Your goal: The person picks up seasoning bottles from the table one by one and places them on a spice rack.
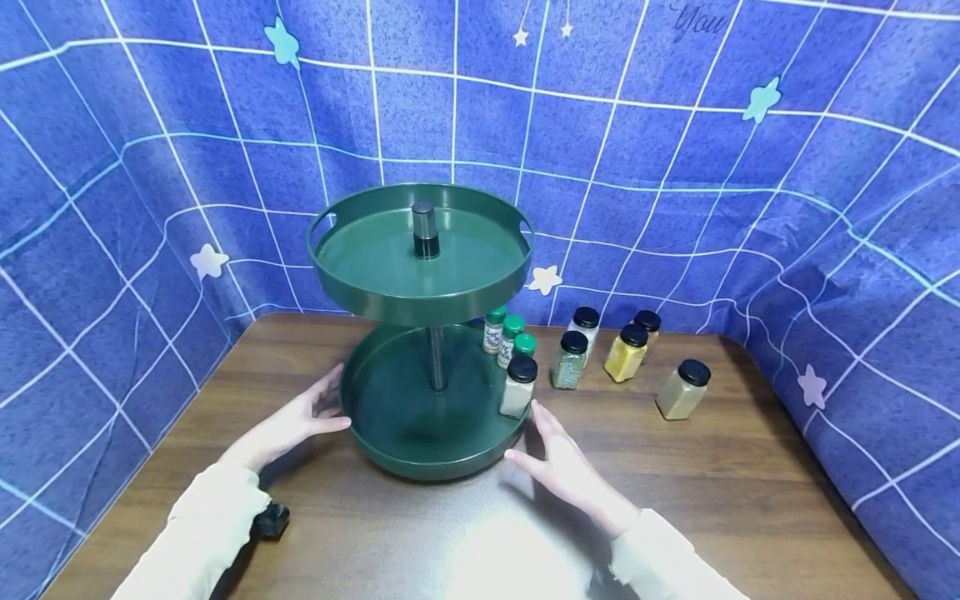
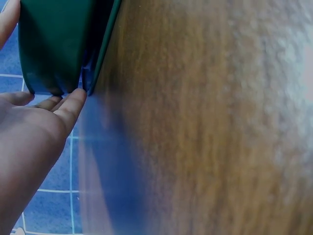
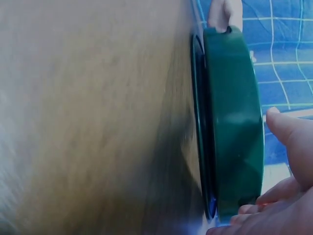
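A dark green two-tier turntable organizer [image 1: 427,468] stands on the table, its round upper tray [image 1: 423,308] joined to the lower one by a metal pole [image 1: 437,358]. My left hand [image 1: 311,414] rests at the lower tray's left side, fingertips against the wall in the left wrist view. Opposite it, my right hand [image 1: 562,462] spreads thumb and fingers around the tray's right side. Inside the lower tray at the right are a black-capped jar of pale powder [image 1: 516,398] and several small green-capped spice bottles [image 1: 506,352]. The upper tray holds nothing but its knob [image 1: 424,229].
Right of the organizer stand a jar of green herbs [image 1: 570,367], a yellow-filled jar [image 1: 625,358], a beige-filled jar [image 1: 681,396] and two more black-capped jars behind. A black object [image 1: 272,521] is by the left sleeve. Blue grid-patterned cloth [image 1: 630,150] surrounds the wooden table [image 1: 375,533].
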A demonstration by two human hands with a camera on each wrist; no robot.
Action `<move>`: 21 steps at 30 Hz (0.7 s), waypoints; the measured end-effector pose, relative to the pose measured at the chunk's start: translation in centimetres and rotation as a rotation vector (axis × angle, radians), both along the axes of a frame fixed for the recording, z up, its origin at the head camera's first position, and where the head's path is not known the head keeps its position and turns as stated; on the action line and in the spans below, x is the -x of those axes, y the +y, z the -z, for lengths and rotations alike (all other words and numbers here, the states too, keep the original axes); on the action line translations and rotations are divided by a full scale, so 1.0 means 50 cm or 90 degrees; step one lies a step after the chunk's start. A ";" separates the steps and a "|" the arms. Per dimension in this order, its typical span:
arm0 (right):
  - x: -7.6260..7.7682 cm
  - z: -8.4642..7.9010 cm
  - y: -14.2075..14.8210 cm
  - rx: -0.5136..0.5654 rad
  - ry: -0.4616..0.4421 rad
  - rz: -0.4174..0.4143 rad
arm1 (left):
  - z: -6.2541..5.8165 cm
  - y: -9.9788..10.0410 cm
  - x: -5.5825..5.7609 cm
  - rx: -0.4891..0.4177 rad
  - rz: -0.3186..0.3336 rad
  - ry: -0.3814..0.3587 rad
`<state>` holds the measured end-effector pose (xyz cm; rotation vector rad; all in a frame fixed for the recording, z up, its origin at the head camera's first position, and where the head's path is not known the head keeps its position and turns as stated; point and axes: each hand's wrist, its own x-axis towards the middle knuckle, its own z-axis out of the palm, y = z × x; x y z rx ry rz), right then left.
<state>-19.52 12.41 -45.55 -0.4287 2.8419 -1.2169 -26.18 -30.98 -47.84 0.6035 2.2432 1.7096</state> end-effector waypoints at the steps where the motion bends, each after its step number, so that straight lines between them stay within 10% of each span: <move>1: -0.003 0.000 -0.001 -0.002 0.000 0.000 | 0.001 0.000 0.000 -0.003 -0.001 -0.001; 21: -0.029 -0.002 -0.010 0.000 -0.016 -0.013 | -0.004 0.001 -0.004 0.004 0.004 0.012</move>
